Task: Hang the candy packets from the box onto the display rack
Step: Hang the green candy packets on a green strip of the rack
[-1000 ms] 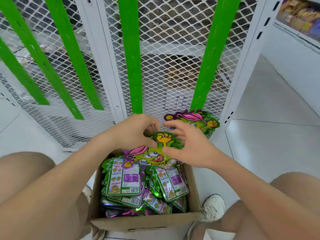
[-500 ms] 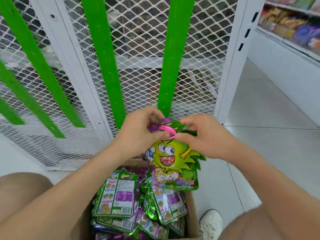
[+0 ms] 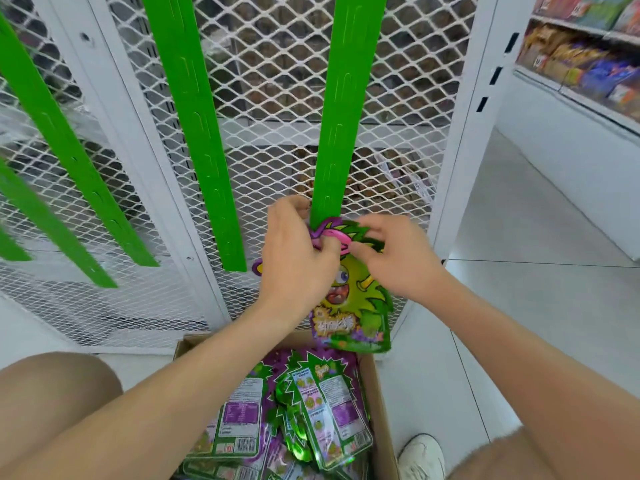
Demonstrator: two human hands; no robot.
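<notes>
A green and purple candy packet (image 3: 356, 306) with a cartoon face hangs from both my hands against the lower end of a green hanging strip (image 3: 343, 109). My left hand (image 3: 294, 261) pinches the packet's top left corner and my right hand (image 3: 398, 258) pinches its top right. Part of another packet (image 3: 257, 267) peeks out behind my left hand. Below, an open cardboard box (image 3: 379, 403) holds several more packets (image 3: 325, 403), mostly back side up.
More green strips (image 3: 194, 126) hang on the white mesh rack (image 3: 277, 64). A white upright post (image 3: 464, 140) stands at the right. Stocked shelves (image 3: 588, 57) line the far right wall. My knees and a white shoe (image 3: 420, 457) flank the box on the tiled floor.
Both hands lifted a packet out of the box and raised it to the bottom of the right green strip. The view tilted upward.
</notes>
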